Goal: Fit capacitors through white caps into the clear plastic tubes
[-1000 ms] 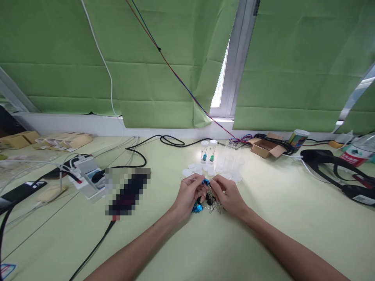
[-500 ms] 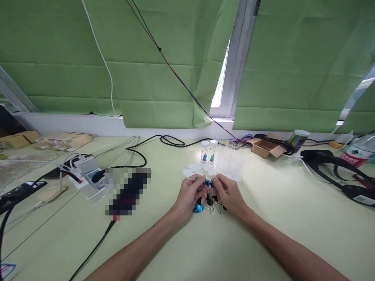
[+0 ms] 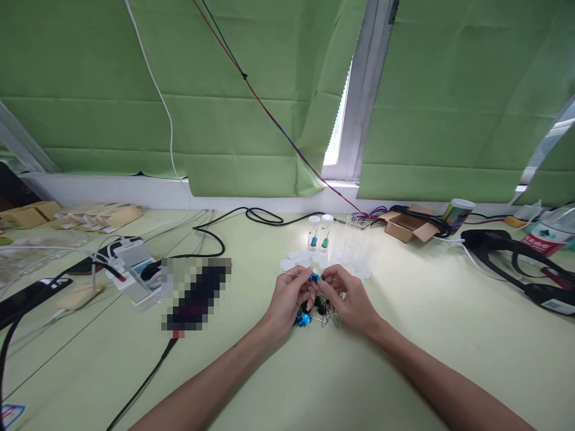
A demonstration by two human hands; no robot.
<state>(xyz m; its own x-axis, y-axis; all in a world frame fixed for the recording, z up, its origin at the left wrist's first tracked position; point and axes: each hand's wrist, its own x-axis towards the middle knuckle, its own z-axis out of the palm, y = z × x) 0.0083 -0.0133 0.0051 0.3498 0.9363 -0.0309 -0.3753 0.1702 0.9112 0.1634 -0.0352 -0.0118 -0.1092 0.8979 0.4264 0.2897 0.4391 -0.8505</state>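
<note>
Small blue piece, held at the fingertips between two bare hands

Item, the small blue piece (image 3: 314,277): lies directly in the grip, pinched between thumb and forefinger of the left hand (image 3: 287,299). A thin, wire-like length (image 3: 286,274) projects leftward from the same fingers; whether it joins the blue piece cannot be told.

Item, the right hand (image 3: 353,299): thumb and forefinger drawn close together at the right end of the blue piece. Whether they pinch a part of their own is too small to tell.

Pose: both forearms reach in from the near corners and converge; wrists low over the table (image 3: 278,383), hands facing each other, fingertips nearly meeting, the left hand's other fingers curled inward beneath the piece.

Below the grip: a heap of small parts (image 3: 321,307), dark pieces and thin bent metal lengths, partly covered by the hands; a second blue piece (image 3: 304,320) at its near left edge.

Just beyond the grip: round white discs (image 3: 287,264), flat on the table. Behind these: two upright white-capped vials, one with a blue-based part (image 3: 314,242) inside, the other with a green-based part (image 3: 324,242).

Beyond and right of the grip: clear containers (image 3: 351,245), then a cardboard box (image 3: 404,227), flaps raised.
</note>
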